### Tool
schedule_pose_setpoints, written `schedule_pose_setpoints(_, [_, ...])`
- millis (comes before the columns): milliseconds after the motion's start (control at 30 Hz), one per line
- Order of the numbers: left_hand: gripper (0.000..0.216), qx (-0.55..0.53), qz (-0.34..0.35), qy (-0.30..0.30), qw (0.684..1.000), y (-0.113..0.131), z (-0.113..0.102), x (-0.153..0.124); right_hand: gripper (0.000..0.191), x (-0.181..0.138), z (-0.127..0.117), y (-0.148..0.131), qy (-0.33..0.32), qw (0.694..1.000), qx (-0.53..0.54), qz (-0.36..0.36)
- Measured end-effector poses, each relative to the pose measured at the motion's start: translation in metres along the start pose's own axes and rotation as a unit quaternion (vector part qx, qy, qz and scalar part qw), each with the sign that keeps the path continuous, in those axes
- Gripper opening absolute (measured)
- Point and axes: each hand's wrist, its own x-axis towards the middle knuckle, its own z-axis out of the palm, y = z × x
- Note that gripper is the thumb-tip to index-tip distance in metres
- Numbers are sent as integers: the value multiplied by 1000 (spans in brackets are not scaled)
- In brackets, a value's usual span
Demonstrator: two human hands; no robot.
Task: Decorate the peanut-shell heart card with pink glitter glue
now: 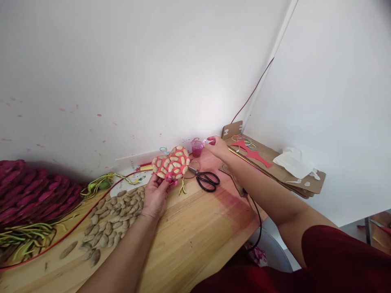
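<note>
Right now the red heart-shaped piece [171, 163] is showing a face almost fully covered with pale oval shells set close together, with red showing through in the gaps between them. It is sitting tilted up near the back of the wooden counter [189, 236], close to the wall. The left hand [155, 195] is gripping it by its lower point, fingers closed on the edge, so the piece is standing just above and beyond that hand. The right hand [217, 147] is reaching out beside a small pink cup [197, 149], well to the right of the heart; whether its fingers are pinching anything is too small to tell. Black scissors [207, 179] are lying between the two hands, and a loose pile of shells [113, 221] is lying left of the left wrist.
</note>
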Motion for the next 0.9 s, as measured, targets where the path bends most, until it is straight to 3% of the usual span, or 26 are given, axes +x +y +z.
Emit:
schedule_pose_setpoints(233, [61, 11, -8, -4, 1000, 0, 4, -4, 22, 21, 7, -19, -9, 998, -38, -42])
schedule_pose_setpoints(467, [51, 18, -9, 30, 999, -3, 4, -1, 24, 20, 21, -23, -10, 994, -90, -64])
schedule_pose_setpoints(900, [47, 0, -21, 35, 999, -2, -1, 0, 29, 27, 28, -17, 35, 990, -121, -65])
